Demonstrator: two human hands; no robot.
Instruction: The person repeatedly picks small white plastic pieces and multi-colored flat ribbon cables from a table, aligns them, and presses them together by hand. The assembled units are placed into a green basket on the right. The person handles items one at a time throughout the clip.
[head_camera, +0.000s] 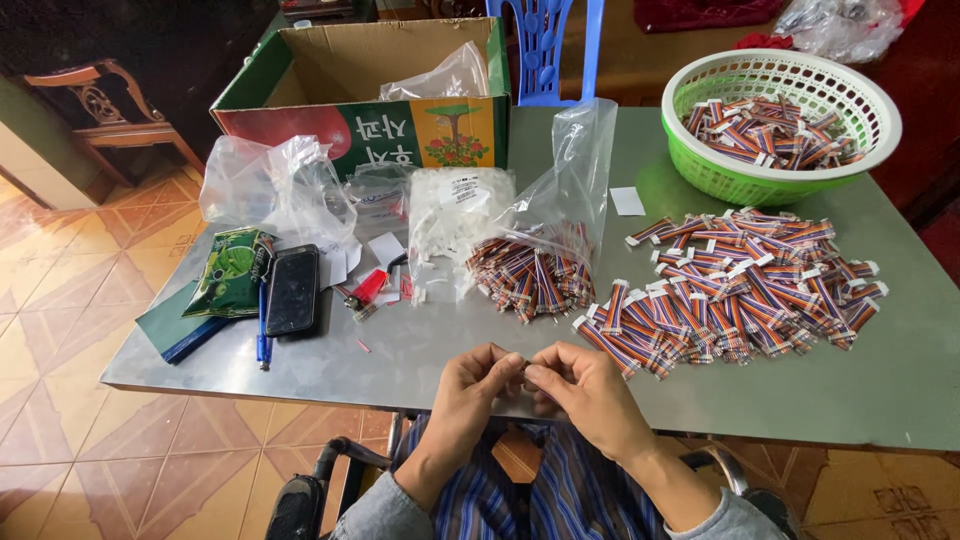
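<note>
Where the two hands meet at lower centre of the frame, the left hand (478, 378) and right hand (578, 385) pinch a small piece between their fingertips, too hidden to identify. Just above right lies a pile of ribbon cables (740, 285), probably light, limp and best held by the white end plugs. Farther up: a bagged bundle (530, 275), a green basket (700, 170), a carton (345, 60).

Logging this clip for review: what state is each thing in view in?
Left hand: pinching something small, too hidden to name.
Right hand: fingertips meeting the left's.
Cardboard box: open-topped.
Clear bag of ribbon cables: open.
Green basket: partly filled with cables.
Phone: screen dark.
Loose ribbon cables: heaped on table.
</note>
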